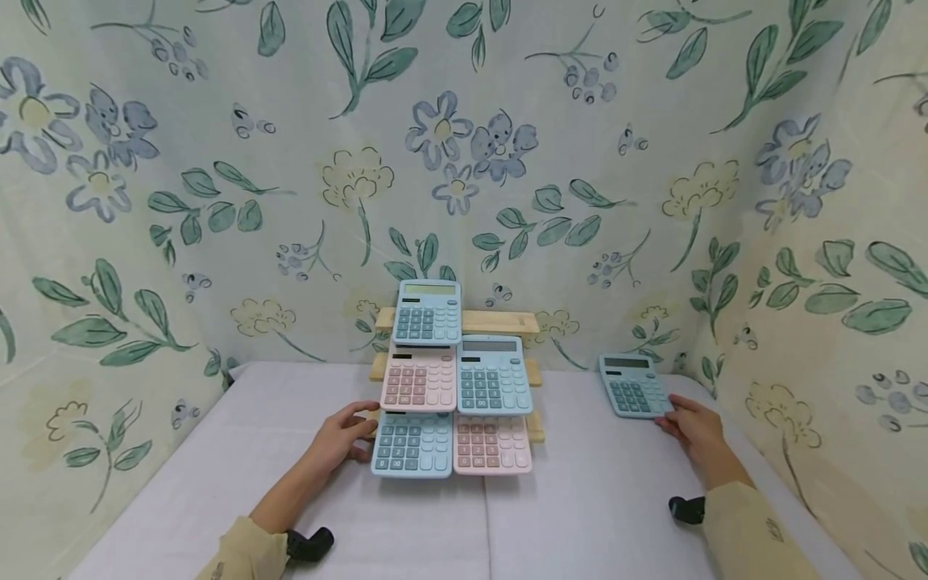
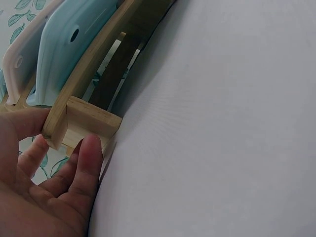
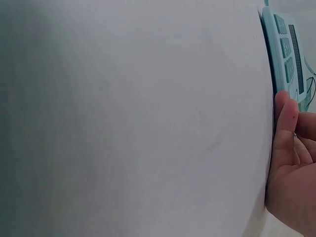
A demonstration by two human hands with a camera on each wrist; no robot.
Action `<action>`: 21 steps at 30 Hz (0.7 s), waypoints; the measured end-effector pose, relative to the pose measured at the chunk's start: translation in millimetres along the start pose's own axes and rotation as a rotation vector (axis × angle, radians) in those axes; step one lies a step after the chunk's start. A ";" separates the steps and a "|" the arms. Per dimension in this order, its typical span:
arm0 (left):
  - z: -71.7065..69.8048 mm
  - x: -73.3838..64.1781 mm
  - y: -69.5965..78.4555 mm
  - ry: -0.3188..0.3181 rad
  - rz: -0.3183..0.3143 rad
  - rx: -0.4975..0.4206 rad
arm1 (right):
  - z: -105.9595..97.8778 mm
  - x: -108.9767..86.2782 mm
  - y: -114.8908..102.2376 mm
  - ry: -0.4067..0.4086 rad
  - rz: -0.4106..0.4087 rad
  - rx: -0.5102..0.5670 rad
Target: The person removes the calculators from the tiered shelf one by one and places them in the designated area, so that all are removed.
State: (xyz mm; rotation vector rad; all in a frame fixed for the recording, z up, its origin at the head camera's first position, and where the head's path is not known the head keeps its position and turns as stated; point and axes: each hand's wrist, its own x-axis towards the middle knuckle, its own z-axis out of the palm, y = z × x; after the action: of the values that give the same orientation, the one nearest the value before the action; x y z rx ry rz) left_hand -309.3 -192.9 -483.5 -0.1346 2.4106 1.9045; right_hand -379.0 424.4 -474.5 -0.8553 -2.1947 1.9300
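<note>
A tiered wooden rack (image 1: 500,323) carries several calculators. On its top tier sits a blue calculator (image 1: 428,312); the middle tier has a pink calculator (image 1: 419,379) beside a blue one (image 1: 493,374), and the bottom tier a blue one (image 1: 412,445) left of a pink one (image 1: 493,445). My left hand (image 1: 343,435) holds the rack's lower left end, index finger on the wooden front strip and thumb (image 2: 89,160) by the end block. Far to the right, my right hand (image 1: 692,427) pinches the near right corner of another blue calculator (image 1: 635,387), which lies face up on the table.
A white cloth (image 1: 580,499) covers the table, with a seam running toward the front. Floral fabric (image 1: 464,234) hangs behind and along both sides, close to the right-hand calculator. A black wrist device (image 1: 310,545) sits at each sleeve.
</note>
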 end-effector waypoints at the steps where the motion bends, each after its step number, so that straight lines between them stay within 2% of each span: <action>1: 0.0 0.3 0.1 0.001 -0.001 0.001 | 0.5 1.1 0.3 0.007 0.001 -0.018; 8: -0.1 0.3 0.4 -0.004 -0.001 -0.001 | 1.4 3.6 2.7 0.027 -0.037 -0.116; 15: -0.6 -0.4 1.0 0.002 0.002 0.001 | 3.2 7.0 4.9 0.018 -0.065 -0.111; 21: 0.2 -1.7 1.3 -0.001 0.001 -0.004 | 2.0 10.3 6.5 0.031 -0.056 -0.109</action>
State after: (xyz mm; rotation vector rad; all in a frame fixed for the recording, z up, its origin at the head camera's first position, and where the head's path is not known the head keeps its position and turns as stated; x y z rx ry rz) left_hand -307.7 -192.4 -482.0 -0.1334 2.4066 1.9095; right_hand -386.3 427.7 -483.9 -0.8235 -2.2980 1.7747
